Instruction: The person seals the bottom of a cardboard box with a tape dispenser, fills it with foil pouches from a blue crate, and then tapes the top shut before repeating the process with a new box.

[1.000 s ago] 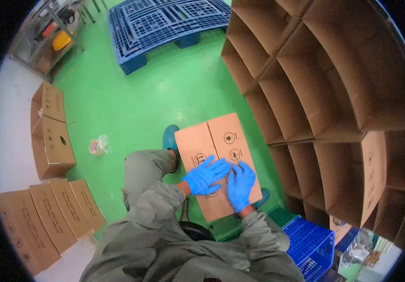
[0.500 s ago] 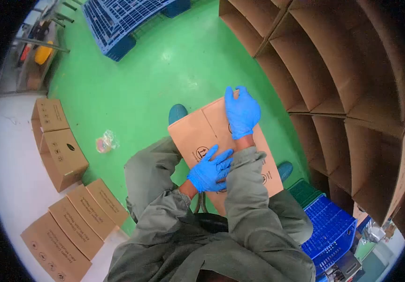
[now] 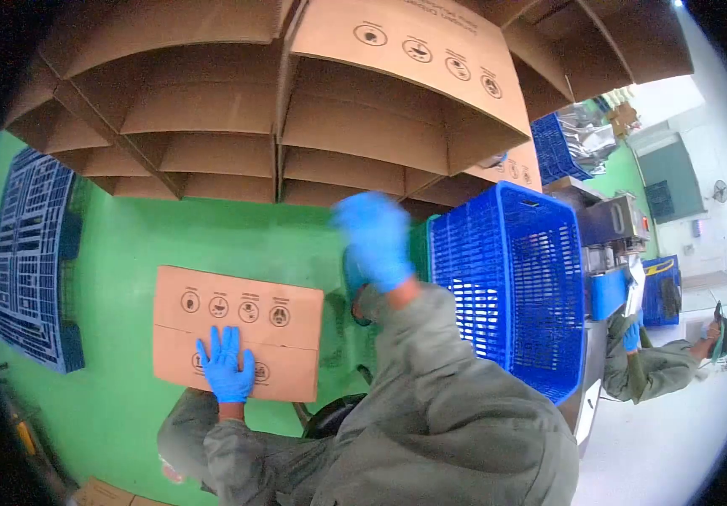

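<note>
A brown cardboard box (image 3: 296,363) printed with round handling symbols sits at my lap, a seam running across its upper face. My left hand (image 3: 228,368), in a blue glove, lies flat on that face with the fingers spread. My right hand (image 3: 374,236), gloved alike, is raised off to the right of the box, in front of the cardboard stacks. Motion blur smears its fingers, so I cannot tell whether it holds anything. A blue plastic crate (image 3: 505,295) stands just right of that hand.
Open cardboard boxes (image 3: 363,126) are stacked across the far side. A blue pallet (image 3: 30,261) lies on the green floor (image 3: 127,232) at left. Beyond the crate are metal equipment (image 3: 612,223) and another person (image 3: 662,363) at the right. Cartons (image 3: 102,493) show at lower left.
My view has swung right, bringing the blue crate and the other person into sight. My right hand has left the box and moved away to its right; my left hand stays on the box.
</note>
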`<state>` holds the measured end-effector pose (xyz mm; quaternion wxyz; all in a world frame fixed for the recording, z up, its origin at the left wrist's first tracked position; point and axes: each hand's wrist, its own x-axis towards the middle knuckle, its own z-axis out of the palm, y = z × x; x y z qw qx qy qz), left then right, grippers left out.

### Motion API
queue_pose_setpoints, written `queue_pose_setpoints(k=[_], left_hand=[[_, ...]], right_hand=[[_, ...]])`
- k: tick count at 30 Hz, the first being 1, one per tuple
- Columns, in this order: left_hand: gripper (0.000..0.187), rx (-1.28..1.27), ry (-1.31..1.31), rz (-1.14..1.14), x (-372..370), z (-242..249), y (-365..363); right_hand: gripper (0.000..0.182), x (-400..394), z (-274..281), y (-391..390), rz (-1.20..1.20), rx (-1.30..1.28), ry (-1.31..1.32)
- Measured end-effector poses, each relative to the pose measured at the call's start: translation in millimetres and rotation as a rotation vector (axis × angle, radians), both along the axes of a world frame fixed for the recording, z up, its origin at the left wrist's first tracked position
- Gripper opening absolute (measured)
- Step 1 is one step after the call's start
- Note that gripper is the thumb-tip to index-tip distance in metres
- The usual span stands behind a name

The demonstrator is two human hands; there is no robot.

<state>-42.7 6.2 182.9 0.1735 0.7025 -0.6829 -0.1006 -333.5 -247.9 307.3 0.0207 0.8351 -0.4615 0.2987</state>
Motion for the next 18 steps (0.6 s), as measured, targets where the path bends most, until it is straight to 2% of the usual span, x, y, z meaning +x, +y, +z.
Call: queue_pose_setpoints(k=[1, 2, 3, 4, 5, 6, 7, 8, 10, 13, 16, 17, 18], left_hand=[[0.057, -0.006, 0.008, -0.002, 1, 1, -1], [0.054, -0.015, 0.006, 0.009, 0, 1, -2], [0.052, -0.022, 0.005, 0.027, -1, 0, -3], [0.052, -0.024, 0.009, 0.043, -2, -1, -4], [0.053, -0.036, 0.010, 0.026, -1, -2, -4], [0.053, -0.050, 0.007, 0.026, -1, 0, -3], [0.052, -0.015, -0.007, 0.050, -3, 5, -4], [0.052, -0.023, -0.004, 0.161, -5, 6, -6], [0.050, -0.051, 0.078, 0.077, 0, 6, -1], [0.047, -0.142, 0.046, 0.102, -1, 7, 3], [0.048, -0.148, 0.019, 0.104, -1, 7, 7], [0.048, -0.115, 0.034, 0.127, -1, 9, 8], [0.048, -0.141, 0.028, 0.118, 1, 6, 6]], right_hand=[[0.021, -53, 18, -15, -0.227, -0.250, -0.045], [0.020, -105, 30, -33, -0.429, -0.217, -0.443], [0.021, -146, 54, -55, -0.795, -0.253, -0.684], [0.020, -181, 74, -75, -0.810, -0.326, -0.735], [0.020, -221, 72, -109, -0.871, -0.526, -0.566], [0.020, -244, 76, -133, -1.060, -0.320, -0.447], [0.013, -312, 51, -177, -0.955, -0.106, 0.351], [0.009, -378, 27, -216, -0.630, -0.163, 1.032], [0.011, -396, 7, -237, -0.534, 0.177, 0.790], [0.016, -404, -16, -260, -0.549, 0.484, 0.334], [0.024, -421, -31, -282, -0.528, 0.661, -0.375], [0.027, -475, -53, -319, -0.302, 0.745, -0.771], [0.025, -441, -11, -275, -0.648, 0.454, -0.329]])
